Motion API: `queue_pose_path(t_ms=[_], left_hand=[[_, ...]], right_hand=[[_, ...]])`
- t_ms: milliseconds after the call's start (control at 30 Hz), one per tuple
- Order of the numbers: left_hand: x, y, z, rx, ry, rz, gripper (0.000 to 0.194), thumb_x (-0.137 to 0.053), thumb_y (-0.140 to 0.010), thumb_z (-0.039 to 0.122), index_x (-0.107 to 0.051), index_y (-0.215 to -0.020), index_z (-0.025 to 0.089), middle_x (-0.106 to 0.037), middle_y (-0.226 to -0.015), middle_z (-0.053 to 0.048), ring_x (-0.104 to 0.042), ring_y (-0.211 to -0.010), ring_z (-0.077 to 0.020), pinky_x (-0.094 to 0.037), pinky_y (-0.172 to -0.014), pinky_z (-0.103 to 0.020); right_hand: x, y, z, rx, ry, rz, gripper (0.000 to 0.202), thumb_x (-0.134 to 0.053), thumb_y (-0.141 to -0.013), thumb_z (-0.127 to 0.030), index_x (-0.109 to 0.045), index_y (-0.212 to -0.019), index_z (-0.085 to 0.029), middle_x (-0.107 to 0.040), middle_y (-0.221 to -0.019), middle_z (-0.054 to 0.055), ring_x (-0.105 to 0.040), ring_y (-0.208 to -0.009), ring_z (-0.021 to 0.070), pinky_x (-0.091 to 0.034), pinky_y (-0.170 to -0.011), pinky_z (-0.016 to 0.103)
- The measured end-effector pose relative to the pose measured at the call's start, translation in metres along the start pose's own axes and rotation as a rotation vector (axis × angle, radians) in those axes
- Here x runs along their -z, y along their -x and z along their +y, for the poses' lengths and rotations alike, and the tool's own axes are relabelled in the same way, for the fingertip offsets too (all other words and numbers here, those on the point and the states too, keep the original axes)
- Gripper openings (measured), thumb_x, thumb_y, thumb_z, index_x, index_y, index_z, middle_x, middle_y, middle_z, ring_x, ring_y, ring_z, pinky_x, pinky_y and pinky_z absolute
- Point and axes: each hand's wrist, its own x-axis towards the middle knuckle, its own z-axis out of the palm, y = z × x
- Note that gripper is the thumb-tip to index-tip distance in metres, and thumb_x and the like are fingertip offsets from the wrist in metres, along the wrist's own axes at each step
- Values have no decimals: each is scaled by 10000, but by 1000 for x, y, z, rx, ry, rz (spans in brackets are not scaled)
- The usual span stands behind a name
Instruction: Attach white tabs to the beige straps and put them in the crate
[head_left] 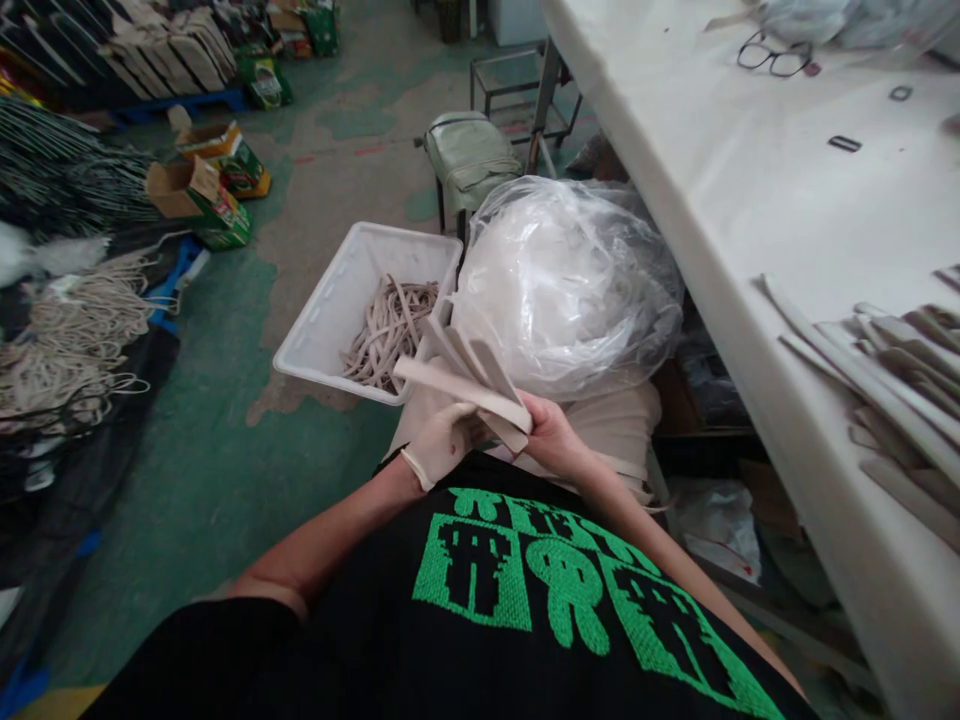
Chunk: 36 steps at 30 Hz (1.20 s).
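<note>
Several flat beige strips [465,385] are fanned out between my two hands, close in front of my body. My left hand [444,445], in a pale glove, is closed round their lower left side. Bare-skinned, my right hand [551,432] grips their right end, fingers wrapped round it. Just beyond the strips stands a white plastic bin [319,345] with a tangle of narrow beige strips [390,330] in it. A large clear plastic bag [562,280] of white material lies beyond my right hand.
A white table [750,220] runs along the right, bearing stacked strips [900,390] and eyeglasses [774,57]. A covered stool [469,150] stands behind the bin. Cord bundles [75,330] and open cartons [199,200] are on the left floor.
</note>
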Motion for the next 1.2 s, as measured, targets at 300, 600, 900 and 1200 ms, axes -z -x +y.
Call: queue_pose_path(t_ms=[300,600,900,1200], left_hand=[[25,-23,-14,292,97,-102,455,-577,-897,533,-695,-1015,110,-756,-1007,-164,-724,-961,-291,-542,-908,-420],[61,-92,63,-138,367,433,446,-326,-1059,298,-527,-1373,53,-706,-707,-53,-683,-603,-126,-562,-644,-214],[23,-64,32,-283,-180,-54,399,-715,-871,314,-692,-1225,130,-696,-710,-36,-599,-561,-97,-488,-567,-204],[15,-36,-1,-56,-608,-285,567,-750,-806,524,-722,-1209,127,-716,-765,-77,-621,-594,-132,-480,-585,-239]], right_hand=[[-6,-11,3,-52,237,243,220,-741,-739,-395,-718,-741,-177,-672,-647,8,-562,-590,157,-442,-567,254],[39,61,-19,-278,-325,-57,347,-844,-673,-469,-708,-703,-151,-551,-530,-9,-401,-439,82,-283,-411,218],[45,17,-18,-243,-460,243,508,-773,-739,-589,-765,-980,-142,-321,-443,-86,-225,-423,68,-194,-425,230],[65,-30,-24,-202,-534,429,636,-805,-660,-546,-726,-1103,-96,-306,-444,-108,-207,-462,73,-177,-443,234]])
